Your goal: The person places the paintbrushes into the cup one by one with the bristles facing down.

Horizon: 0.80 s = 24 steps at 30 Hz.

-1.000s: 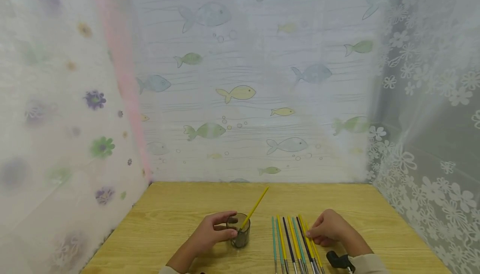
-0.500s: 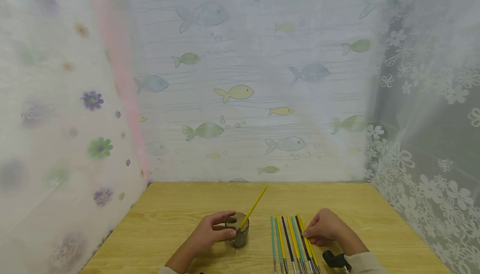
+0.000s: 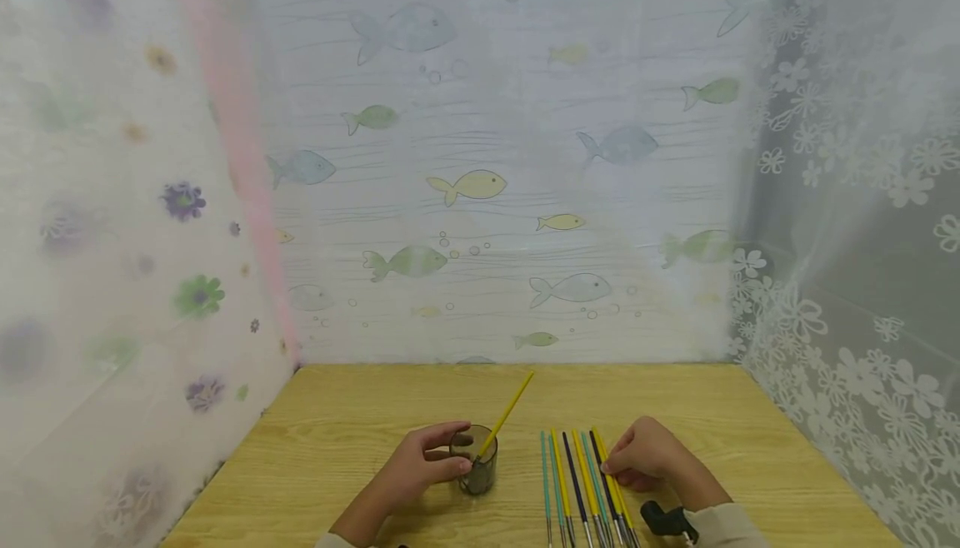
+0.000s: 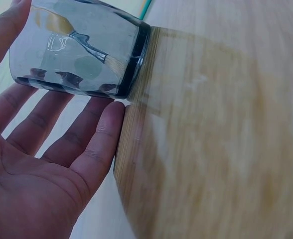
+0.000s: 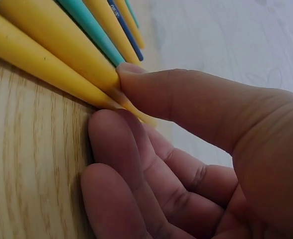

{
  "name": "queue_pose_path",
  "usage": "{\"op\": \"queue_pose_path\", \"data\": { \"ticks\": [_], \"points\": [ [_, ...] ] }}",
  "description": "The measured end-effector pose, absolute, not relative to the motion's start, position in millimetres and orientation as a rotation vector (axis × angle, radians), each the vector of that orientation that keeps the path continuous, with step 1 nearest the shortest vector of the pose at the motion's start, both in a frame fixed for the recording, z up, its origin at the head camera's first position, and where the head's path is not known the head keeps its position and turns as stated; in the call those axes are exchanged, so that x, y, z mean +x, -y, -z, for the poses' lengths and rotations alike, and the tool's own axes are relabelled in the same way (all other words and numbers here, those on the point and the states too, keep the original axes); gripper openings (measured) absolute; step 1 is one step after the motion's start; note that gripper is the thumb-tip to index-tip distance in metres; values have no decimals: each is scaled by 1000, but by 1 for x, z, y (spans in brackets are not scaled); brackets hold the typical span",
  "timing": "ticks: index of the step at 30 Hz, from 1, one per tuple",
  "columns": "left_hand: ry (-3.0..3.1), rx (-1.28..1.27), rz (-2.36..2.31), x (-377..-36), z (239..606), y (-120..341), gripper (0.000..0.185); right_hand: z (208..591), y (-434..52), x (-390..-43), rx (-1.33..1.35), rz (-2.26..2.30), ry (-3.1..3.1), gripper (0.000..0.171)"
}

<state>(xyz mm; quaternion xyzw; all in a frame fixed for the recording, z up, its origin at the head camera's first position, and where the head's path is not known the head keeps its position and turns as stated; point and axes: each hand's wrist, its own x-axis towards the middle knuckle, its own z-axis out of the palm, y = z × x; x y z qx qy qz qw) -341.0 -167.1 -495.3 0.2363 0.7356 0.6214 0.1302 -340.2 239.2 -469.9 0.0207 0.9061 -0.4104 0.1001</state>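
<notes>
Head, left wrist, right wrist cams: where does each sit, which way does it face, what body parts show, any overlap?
Head: worn high, facing forward and down over the light wooden table; both hands and forearms show.
Left wrist: beside the left hand, looking along the palm at the dark clear glass cup; fingers show.
Right wrist: low by the right hand, looking at the yellow brush handle under its thumb.
Shared: head and left wrist both see the cup with the bristled yellow brush inside.

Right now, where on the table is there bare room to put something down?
The far half of the table, up to the fish curtain, is bare, and so is the left part beside the left hand. It is crowded between the glass and the brush row under the right hand.
</notes>
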Motion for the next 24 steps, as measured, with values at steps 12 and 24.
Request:
{"op": "queue_pose_path", "data": {
  "ticks": [12,24],
  "points": [
    [-2138,698,-1801,-342,496,168,63,468,-249,-340,66,1219,-2671,19],
    [-2137,717,-1801,-343,497,168,61,467,-263,-341,112,1233,-2697,15]
  ]
}}
